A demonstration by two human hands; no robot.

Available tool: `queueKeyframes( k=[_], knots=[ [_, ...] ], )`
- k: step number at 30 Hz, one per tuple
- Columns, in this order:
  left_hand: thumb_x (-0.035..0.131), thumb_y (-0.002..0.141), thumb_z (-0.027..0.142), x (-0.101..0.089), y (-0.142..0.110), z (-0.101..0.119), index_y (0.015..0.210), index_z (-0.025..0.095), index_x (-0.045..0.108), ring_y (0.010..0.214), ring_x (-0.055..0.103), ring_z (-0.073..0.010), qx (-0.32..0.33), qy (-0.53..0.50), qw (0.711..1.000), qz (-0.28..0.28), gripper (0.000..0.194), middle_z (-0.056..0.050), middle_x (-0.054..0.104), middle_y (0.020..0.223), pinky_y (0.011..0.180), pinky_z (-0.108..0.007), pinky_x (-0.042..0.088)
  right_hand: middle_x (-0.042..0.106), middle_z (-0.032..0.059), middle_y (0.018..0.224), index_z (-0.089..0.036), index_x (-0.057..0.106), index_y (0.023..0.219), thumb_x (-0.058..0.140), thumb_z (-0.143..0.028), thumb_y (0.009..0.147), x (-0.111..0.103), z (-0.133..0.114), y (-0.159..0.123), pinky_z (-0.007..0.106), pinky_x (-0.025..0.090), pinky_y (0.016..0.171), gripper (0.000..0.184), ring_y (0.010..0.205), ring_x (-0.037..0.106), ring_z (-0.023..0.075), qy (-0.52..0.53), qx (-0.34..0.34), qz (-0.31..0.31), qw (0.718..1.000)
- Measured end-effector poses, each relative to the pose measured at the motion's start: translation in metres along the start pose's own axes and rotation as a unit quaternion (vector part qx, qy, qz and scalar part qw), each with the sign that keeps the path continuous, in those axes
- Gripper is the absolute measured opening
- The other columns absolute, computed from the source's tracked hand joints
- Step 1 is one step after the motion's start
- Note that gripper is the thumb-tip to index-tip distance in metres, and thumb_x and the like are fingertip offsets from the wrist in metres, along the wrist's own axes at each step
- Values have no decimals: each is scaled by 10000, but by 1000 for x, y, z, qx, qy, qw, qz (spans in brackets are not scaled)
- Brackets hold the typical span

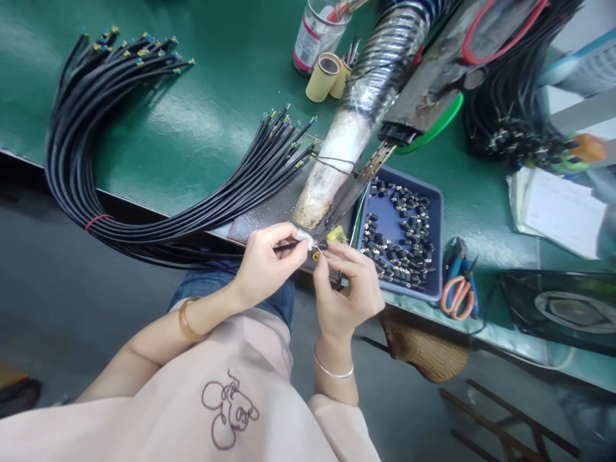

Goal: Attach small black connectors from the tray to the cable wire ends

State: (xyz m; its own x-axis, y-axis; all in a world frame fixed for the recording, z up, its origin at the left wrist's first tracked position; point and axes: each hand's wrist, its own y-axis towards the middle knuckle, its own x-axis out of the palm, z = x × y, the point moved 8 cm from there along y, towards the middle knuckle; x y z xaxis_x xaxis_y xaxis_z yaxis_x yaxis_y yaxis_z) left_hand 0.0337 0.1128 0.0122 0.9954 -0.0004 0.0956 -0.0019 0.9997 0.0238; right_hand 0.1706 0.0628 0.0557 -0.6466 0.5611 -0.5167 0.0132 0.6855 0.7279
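Note:
My left hand (272,260) pinches the end of a black cable (287,246), and a white wrap covers a fingertip. Close beside it, the thumb and fingers of my right hand (349,282) are drawn together at the cable end, on something too small to make out. Just above the fingers is the metal shaft of a soldering iron (359,183), which slants down from the upper right. A yellow piece (337,235) lies behind my right fingertips. A bundle of black cables (158,230) curves along the bench edge to the left, its wire ends coloured.
A foil-wrapped hose (370,83) reaches down over the green bench (216,77). Right of my hands stands a blue tray (437,237) of small black connectors, then orange-handled pliers (457,298). Paper sheets (563,205) lie at right; a plastic cup (312,38) stands at the back.

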Motion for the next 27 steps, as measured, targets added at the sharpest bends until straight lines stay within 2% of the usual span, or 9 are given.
queueKeyframes(
  k=[10, 13, 15, 17, 18, 20, 22, 24, 27],
  knots=[
    [660, 815, 223, -2, 2, 6, 681, 152, 629, 525, 461, -74, 3, 27, 1000, 1, 155, 17, 580, 623, 480, -183, 376, 774, 26, 965, -236, 665, 893, 747, -123, 862, 1, -6, 6, 318, 635, 785, 144, 872, 756, 166, -8, -2, -1, 1000],
    [669, 804, 233, -2, 2, 0, 678, 153, 624, 560, 519, -88, -15, 13, 1000, -5, 156, 4, 609, 641, 512, -184, 419, 767, 28, 946, -231, 649, 889, 717, -150, 888, 0, 2, 5, 330, 635, 741, 105, 843, 760, 175, 42, 46, 11, 998],
    [672, 795, 227, -2, 1, -5, 671, 151, 619, 596, 565, -105, -34, 3, 999, -11, 155, -6, 632, 651, 553, -190, 464, 740, -2, 845, -225, 610, 897, 663, -195, 932, -8, 17, 4, 264, 568, 554, 70, 639, 711, 133, 109, 126, 57, 984],
    [674, 784, 212, -2, 0, -9, 667, 150, 615, 617, 586, -115, -47, -3, 999, -11, 145, -9, 639, 654, 580, -196, 490, 627, -70, 637, -222, 575, 873, 618, -252, 963, -20, 31, 2, 203, 391, 397, 104, 405, 531, 76, 161, 188, 122, 961],
    [676, 779, 205, -2, -1, -9, 667, 150, 614, 616, 585, -115, -49, -3, 999, -10, 139, -8, 636, 653, 580, -196, 490, 548, -95, 557, -219, 577, 851, 609, -284, 969, -25, 35, 2, 196, 324, 374, 138, 352, 445, 61, 168, 204, 137, 955],
    [673, 774, 198, -2, -2, -8, 667, 150, 610, 601, 567, -107, -47, -1, 999, -11, 134, -2, 619, 646, 560, -190, 470, 491, -94, 508, -206, 627, 814, 618, -334, 958, -24, 39, 5, 204, 313, 393, 193, 361, 430, 65, 146, 225, 92, 959],
    [662, 778, 196, -1, -3, -6, 661, 147, 603, 576, 533, -93, -40, 4, 999, -15, 139, 7, 592, 629, 534, -182, 435, 570, -53, 556, -189, 695, 825, 648, -354, 931, -11, 40, 5, 219, 358, 434, 202, 429, 506, 85, 108, 237, -22, 965],
    [653, 780, 195, -1, -4, -4, 662, 144, 602, 561, 507, -82, -33, 6, 999, -22, 138, 12, 576, 624, 520, -178, 413, 621, -29, 598, -181, 729, 839, 675, -348, 907, 1, 38, 2, 229, 384, 469, 188, 476, 541, 99, 85, 231, -105, 964],
    [655, 780, 203, -1, -3, -3, 668, 144, 608, 563, 512, -82, -32, 0, 999, -23, 134, 8, 589, 637, 527, -177, 427, 607, -31, 582, -175, 725, 815, 666, -348, 913, 8, 36, -1, 232, 385, 493, 207, 482, 522, 99, 75, 223, -128, 964]
  ],
)
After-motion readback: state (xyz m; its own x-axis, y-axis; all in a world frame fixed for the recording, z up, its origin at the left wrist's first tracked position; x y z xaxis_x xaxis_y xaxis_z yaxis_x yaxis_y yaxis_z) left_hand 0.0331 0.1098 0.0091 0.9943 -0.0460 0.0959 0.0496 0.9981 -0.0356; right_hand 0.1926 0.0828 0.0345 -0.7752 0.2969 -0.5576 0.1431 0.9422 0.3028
